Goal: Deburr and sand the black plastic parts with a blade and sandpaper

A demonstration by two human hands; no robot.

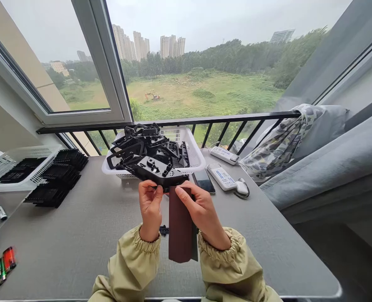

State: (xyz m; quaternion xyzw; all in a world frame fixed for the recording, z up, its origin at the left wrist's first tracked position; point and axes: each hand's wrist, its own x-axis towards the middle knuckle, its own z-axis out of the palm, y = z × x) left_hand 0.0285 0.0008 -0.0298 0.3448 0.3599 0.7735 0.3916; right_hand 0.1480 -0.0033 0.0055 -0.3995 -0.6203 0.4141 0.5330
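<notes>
My left hand [151, 209] pinches the lower edge of a black plastic part [153, 168], raised in front of a white basket [194, 152]. In my right hand [201, 205] is a folded dark brown sheet [179, 230], thumb on its face, hanging down over the table. The top of the sheet meets the right lower end of the black part. My right fingertips are hidden behind the sheet and the part. More black plastic parts [142, 140] are heaped in the basket.
On the grey table [110, 243] are stacked black pieces [60, 172], a second basket [44, 172] at left, batteries [4, 264], a phone [204, 183], white power devices [221, 176] and a small black item [164, 230]. A railing [223, 119] runs behind.
</notes>
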